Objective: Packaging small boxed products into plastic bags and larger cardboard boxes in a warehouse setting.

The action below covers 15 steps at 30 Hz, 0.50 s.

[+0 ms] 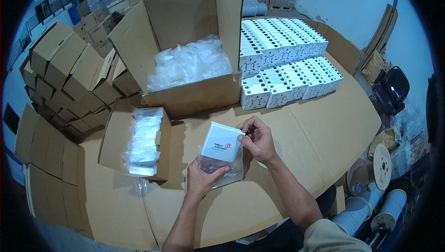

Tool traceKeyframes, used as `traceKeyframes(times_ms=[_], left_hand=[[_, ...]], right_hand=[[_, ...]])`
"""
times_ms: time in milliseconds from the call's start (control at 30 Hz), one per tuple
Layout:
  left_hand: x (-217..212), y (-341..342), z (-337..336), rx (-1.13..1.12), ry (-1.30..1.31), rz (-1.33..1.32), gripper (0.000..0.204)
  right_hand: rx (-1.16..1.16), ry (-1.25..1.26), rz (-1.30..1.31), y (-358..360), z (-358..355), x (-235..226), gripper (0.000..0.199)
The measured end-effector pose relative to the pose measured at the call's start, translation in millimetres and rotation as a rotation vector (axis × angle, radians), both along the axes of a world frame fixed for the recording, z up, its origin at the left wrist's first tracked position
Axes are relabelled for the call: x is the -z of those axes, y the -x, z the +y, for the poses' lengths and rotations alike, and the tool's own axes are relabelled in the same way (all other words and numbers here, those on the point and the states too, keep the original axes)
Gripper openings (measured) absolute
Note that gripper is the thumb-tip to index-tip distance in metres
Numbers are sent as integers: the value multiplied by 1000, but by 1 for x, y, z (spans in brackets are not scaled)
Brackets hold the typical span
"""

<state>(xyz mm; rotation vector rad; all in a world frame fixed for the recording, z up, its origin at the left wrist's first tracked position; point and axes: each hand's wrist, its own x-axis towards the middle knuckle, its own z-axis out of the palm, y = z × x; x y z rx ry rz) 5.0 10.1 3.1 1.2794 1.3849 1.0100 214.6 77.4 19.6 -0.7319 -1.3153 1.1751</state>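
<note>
One white box (221,141) lies between the hands, over the table (315,136): its upper right corner is in the right hand (258,141), its lower edge just above the left thumb. A clear bag (234,171) hangs about the lower end of the box; how far in the box sits, I cannot tell.

Box: flat-faced, squarish, tilted slightly clockwise, small dark and red print low on the face. Bag: thin, wrinkled, see-through.

Grip, right: narrow, holding the box; thumb on the face near the corner, index finger bent at the edge, other fingers curled. Grip, left: the left hand (203,178) is closed on the bag, thumb laid across its front and pointing right; fingers behind, mostly hidden. Left forearm (181,226) rises from the lower edge, leaning right; right forearm (294,194) slants up and left.

Surroundings: small carton (111,148) to the left with a row of wrapped packs (143,143); large carton (194,97) beyond, holding a heap of clear plastic (192,64); stacks of white boxes (282,50) just right of it.
</note>
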Motion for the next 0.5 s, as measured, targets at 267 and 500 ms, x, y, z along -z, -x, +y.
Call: traceKeyframes(times_ms=[267, 500], left_hand=[[-8, -5, -1, 5, -10, -62, 53], [-11, -6, -1, 2, -32, -133, 52]], right_hand=[[-8, -2, -75, 0, -1, 1, 19], [-17, 3, -72, 1, 2, 7, 17]])
